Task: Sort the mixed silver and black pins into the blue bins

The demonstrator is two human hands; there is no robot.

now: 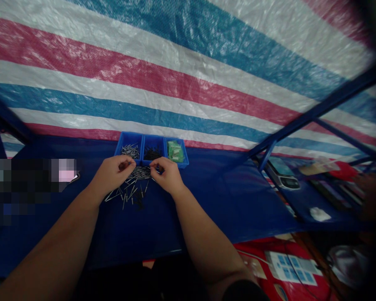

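Note:
On the blue table lies a loose pile of thin silver metal pins (132, 186), too small to tell whether they are nails or screws. My left hand (115, 172) is over the pile's left side, thumb and fingers pinched together. My right hand (168, 173) faces it at the pile's right side, also in a pinch. Whatever either pinch holds is too small to make out. Just behind the hands stand three joined blue bins: the left bin (117, 149) holds silver pins, the middle bin (153, 139) small black pieces, the right bin (184, 156) green packets.
A striped plastic sheet (175, 88) hangs behind the blue table (225, 200). A blue metal frame bar (288, 127) slants up on the right. Beyond it, another table carries a digital scale (286, 180) and a white crumpled item (320, 214). The left side is partly pixelated.

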